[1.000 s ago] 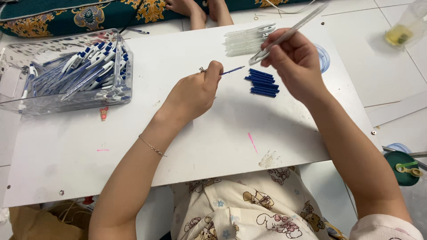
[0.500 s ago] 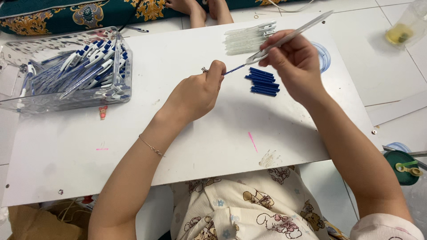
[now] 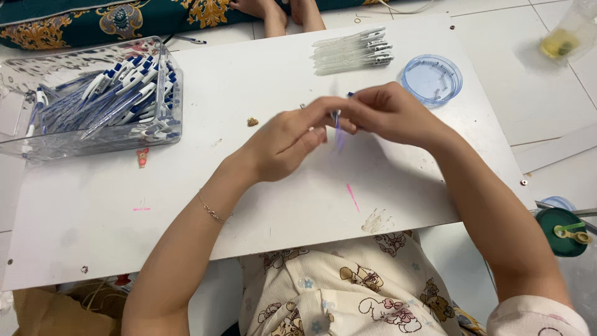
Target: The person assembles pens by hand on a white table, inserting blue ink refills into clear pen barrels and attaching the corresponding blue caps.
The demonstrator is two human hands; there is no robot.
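Both hands meet over the middle of the white surface (image 3: pixel 261 68) here. The left hand (image 3: pixel 283 142) and the right hand (image 3: pixel 388 112) are each pinched down on a small blue pen part (image 3: pixel 337 119), fingertips nearly touching. It's blurry, so I can't tell exactly what piece it is, maybe a refill or a thin blue insert. It's held just above the board, about mid-way between the 2 wrists.

How far along? Judging from the layout, pretty far in but not finished. The clear plastic bin (image 3: pixel 37 146) on the left is heaped with assembled white-and-blue pens (image 3: pixel 118 99), so lots look done. At the far edge there's a row of clear pen barrels (image 3: pixel 352 51) lying side by side, which I'd guess are waiting their turn. Just right of those sits a round blue lid (image 3: pixel 431 79) with what look like tiny springs in it.

Other bits: a green bottle cap (image 3: pixel 563 231) off the right edge, a yellowish cup (image 3: pixel 571 32) top right, and another person's feet (image 3: pixel 280 11) at the far side.
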